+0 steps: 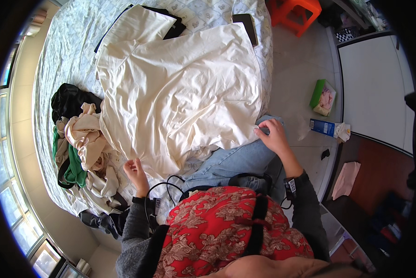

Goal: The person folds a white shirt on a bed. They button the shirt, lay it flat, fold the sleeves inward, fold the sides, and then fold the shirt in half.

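Observation:
A large cream garment (180, 88) lies spread and wrinkled on the bed in front of me; its exact kind is hard to tell. At its near left corner, my left hand (135, 175) has its fingers closed on the edge of the cloth. My right hand (274, 135) pinches the near right corner, just above my jeans-clad knee. Between the two hands the near edge bunches up in loose folds. Beyond it, a paler folded piece of cloth (140, 23) rests over dark folded clothes (175, 28).
A heap of crumpled clothes (85, 134) sits at the left on the patterned bed sheet (62, 51). A dark phone (245, 28) lies by the bed's far right edge. On the floor to the right are an orange stool (295, 14), a green box (323, 97) and a blue carton (323, 128).

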The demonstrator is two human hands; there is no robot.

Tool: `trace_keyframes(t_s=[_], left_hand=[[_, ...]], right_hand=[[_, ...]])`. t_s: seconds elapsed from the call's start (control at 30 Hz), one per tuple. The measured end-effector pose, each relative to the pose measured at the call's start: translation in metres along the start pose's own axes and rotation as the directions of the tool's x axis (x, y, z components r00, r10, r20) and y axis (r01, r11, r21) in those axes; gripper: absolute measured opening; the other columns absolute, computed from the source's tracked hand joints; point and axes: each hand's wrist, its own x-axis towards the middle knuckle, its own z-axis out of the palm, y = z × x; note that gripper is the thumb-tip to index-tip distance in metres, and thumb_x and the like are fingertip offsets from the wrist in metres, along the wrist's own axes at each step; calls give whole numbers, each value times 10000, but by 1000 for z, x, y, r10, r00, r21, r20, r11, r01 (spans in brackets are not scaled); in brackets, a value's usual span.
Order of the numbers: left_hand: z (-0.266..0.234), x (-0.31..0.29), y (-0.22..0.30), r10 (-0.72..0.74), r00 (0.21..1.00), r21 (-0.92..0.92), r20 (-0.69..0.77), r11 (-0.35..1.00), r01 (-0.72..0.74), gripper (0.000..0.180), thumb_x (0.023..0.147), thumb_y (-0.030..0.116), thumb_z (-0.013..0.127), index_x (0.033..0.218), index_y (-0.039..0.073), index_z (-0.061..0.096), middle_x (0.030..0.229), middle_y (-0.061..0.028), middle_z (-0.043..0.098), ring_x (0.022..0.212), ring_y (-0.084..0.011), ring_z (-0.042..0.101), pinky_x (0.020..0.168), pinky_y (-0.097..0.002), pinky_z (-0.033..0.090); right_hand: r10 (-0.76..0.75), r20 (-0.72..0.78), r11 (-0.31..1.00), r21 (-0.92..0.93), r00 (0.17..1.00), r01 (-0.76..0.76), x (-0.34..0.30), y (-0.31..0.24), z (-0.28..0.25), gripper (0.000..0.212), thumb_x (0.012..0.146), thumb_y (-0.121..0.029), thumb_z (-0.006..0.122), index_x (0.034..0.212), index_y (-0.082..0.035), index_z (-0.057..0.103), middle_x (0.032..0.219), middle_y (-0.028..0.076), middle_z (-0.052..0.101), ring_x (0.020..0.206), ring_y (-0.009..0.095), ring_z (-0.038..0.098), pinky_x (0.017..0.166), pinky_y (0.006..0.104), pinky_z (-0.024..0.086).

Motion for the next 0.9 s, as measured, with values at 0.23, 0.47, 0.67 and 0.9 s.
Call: trace_keyframes(t_s=[0.23,0.47,0.67,0.9], left_hand=[[27,-82,-23,-473,697,-453,539,535,713,498,887,490,671,1106,50,585,913,-65,642,749,-183,615,675,-310,520],[46,-72,-6,-496,723,-574,481,445,687,279,938,243,644,1154,77,580,1024,-54,665,881,-201,646,708,-317,522],[6,-66,65,-370,870,-761,326,443,474,411,1016,336,460,1273,22,522,1230,-117,626,1122,-233,607,981,-394,471],[-88,-73,131,-282,936,-56,213,952,300,484,905,454,661,957,-27,662,849,-56,666,744,-133,607,673,-278,485]], right_hand=[[-238,5,969,-65,971,237,-31,-12,13,319,777,-369,744,882,-76,679,895,111,611,924,274,568,931,430,387],[-356,-44,799,503,933,329,9,-9,-9,246,841,-190,719,929,30,656,929,117,648,817,237,623,729,342,493],[-194,411,613,760,891,-217,-2,2,-34,190,979,-228,589,999,-40,578,793,7,625,682,75,642,527,224,481],[-24,284,566,794,959,-221,-42,30,-20,231,955,-210,613,865,-9,546,679,29,609,597,79,600,540,265,449]])
